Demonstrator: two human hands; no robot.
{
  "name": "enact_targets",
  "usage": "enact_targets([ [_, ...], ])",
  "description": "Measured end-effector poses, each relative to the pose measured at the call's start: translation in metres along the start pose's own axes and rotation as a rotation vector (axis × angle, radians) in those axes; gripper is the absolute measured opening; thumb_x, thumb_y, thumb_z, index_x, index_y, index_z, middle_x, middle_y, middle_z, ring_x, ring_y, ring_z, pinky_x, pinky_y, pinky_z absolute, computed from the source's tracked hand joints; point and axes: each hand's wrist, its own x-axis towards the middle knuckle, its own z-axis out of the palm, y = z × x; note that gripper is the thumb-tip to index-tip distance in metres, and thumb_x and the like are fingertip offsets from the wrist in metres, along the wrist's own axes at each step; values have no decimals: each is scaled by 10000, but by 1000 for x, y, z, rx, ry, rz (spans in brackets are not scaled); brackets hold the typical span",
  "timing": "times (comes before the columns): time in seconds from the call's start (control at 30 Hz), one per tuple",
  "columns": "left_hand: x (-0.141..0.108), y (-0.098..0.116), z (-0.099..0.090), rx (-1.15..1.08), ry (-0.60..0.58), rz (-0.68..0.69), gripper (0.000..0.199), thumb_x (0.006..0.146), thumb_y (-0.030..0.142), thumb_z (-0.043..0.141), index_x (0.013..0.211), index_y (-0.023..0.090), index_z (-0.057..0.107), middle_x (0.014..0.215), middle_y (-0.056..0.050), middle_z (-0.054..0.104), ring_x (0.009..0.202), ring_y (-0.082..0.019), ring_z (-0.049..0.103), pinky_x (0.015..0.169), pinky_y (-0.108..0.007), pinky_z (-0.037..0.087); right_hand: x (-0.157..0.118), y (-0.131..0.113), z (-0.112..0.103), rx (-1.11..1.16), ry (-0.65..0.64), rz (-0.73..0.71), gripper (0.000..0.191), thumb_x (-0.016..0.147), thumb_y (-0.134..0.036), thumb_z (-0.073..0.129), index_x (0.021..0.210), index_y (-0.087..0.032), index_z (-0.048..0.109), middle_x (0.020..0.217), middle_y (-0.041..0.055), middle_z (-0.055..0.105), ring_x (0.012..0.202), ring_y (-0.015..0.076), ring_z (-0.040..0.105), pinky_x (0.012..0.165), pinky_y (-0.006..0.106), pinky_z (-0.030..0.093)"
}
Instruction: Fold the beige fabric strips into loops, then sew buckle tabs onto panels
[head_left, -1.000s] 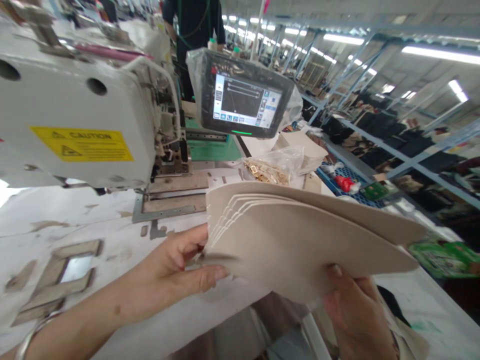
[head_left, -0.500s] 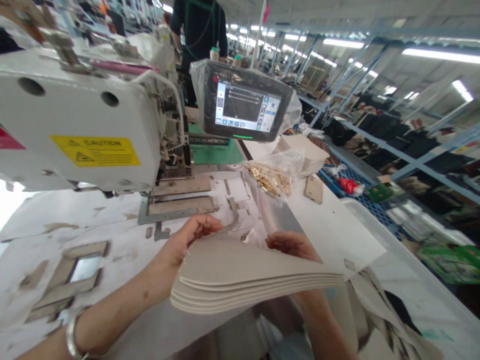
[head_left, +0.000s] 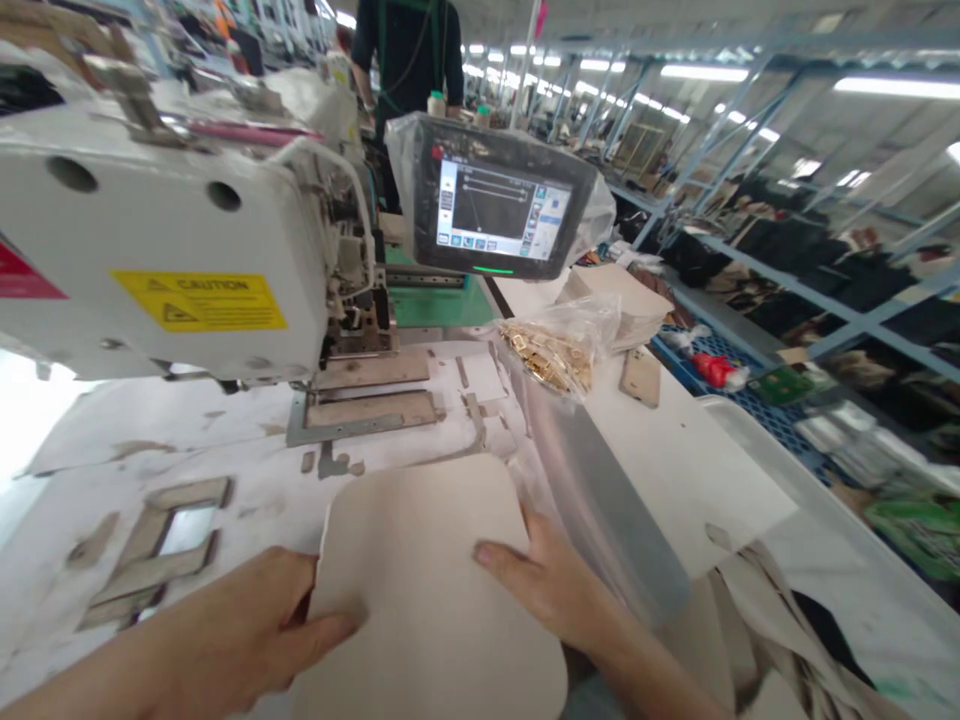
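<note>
A stack of beige panels [head_left: 424, 570] with rounded corners lies between my hands at the bottom middle, its top face towards me. Only the uppermost panel shows plainly; the layers below are hidden. My left hand [head_left: 259, 630] grips the left edge, thumb on top and fingers curled beneath. On the right edge, my right hand [head_left: 536, 580] holds on with its thumb on the top face and its other fingers mostly out of sight. Just beyond the stack is the metal clamp frame [head_left: 367, 428] of a white sewing machine [head_left: 172, 230].
A control screen [head_left: 495, 205] stands behind the work surface. To its right are a clear bag of gold-coloured metal pieces [head_left: 551, 355], a phone-like object [head_left: 640, 377] and another beige stack [head_left: 619, 290]. Loose beige pieces [head_left: 780, 620] lie at lower right. A person [head_left: 409, 60] stands behind.
The stack has turned from edge-on to face-up and come lower and closer. My hands have shifted to its left and right edges, thumbs on top. The view has moved slightly.
</note>
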Motion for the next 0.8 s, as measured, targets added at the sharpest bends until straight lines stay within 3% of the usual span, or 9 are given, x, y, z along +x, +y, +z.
enact_targets([
  [0.07,0,-13,-3,106,-33,-121,414,771,610,574,705,208,651,566,-30,659,463,-193,600,408,-248,379,4,7,13,-91,14,-52,438,864,-272,665,1296,-211,633,1211,78,730,1121,273,696,997,413,550],
  [0.2,-1,-36,-18,378,400,-23,395,821,582,532,865,216,672,652,-48,682,598,-267,667,563,-339,464,5,11,26,-351,139,-7,619,831,-254,678,1424,-201,510,1232,112,715,1119,302,693,981,437,555],
  [0.3,4,-47,-23,433,593,140,421,852,538,523,1135,267,678,976,-91,740,813,-318,723,689,-405,542,2,16,26,-597,196,-1,831,852,-308,670,1581,-152,303,1179,162,730,1081,358,707,956,503,560],
  [0.37,10,-51,-21,431,610,297,374,874,498,518,1151,320,693,1181,-82,706,1035,-328,701,857,-426,564,0,23,25,-711,219,-60,880,874,-331,656,1615,-140,221,1211,186,717,1080,380,706,937,530,567],
  [0.43,16,-52,-18,425,625,401,368,904,495,504,1171,328,696,1192,-66,698,1116,-324,672,963,-437,546,-2,31,24,-788,257,-149,863,879,-356,664,1612,-169,249,1304,199,671,1097,399,695,904,540,585],
  [0.5,19,-50,-18,426,656,484,393,920,498,502,1209,309,690,1168,-60,701,1118,-322,663,997,-448,536,-4,39,24,-849,310,-212,840,864,-397,696,1591,-200,324,1355,209,630,1080,422,692,841,544,609],
  [0.63,18,-49,-24,448,589,557,355,930,481,494,1150,317,720,1162,-60,721,1085,-303,674,965,-445,560,-9,48,24,-894,385,-274,784,877,-435,696,1571,-246,384,1338,204,602,995,404,707,696,498,636],
  [0.7,18,-49,-25,454,612,563,378,927,462,505,1211,303,697,1208,-78,719,1117,-309,669,986,-462,552,-10,47,24,-889,397,-330,730,892,-395,689,1554,-262,411,1354,191,575,1056,386,684,747,495,637],
  [0.8,23,-47,-21,465,686,575,513,899,428,585,1391,284,580,1354,-78,661,1248,-304,606,1081,-454,493,-12,40,22,-849,341,-543,458,929,-224,600,1384,-276,588,1326,146,595,1175,336,629,938,500,590],
])
